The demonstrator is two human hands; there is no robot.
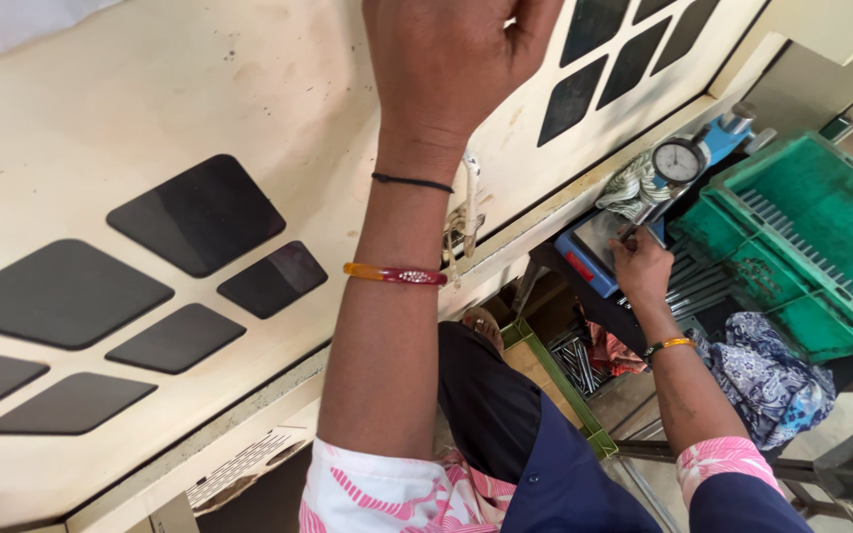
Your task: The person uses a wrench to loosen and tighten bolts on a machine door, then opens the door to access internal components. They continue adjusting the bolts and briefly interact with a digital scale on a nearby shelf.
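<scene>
One hand raised against a cream panel, the other at a dial gauge on a blue stand

The left hand [451,59] is lifted high in front of the cream panel [150,128] with dark diamond-shaped windows, its fingers curled in; what it grips, if anything, I cannot tell. The right hand [641,266] rests lower right, fingertips pinched on a thin metal rod [628,235] lying on the plate of the blue stand [589,262], just under the round dial gauge [679,161]. More rods [695,281] lie beside it, near the green crate [812,237]
</scene>
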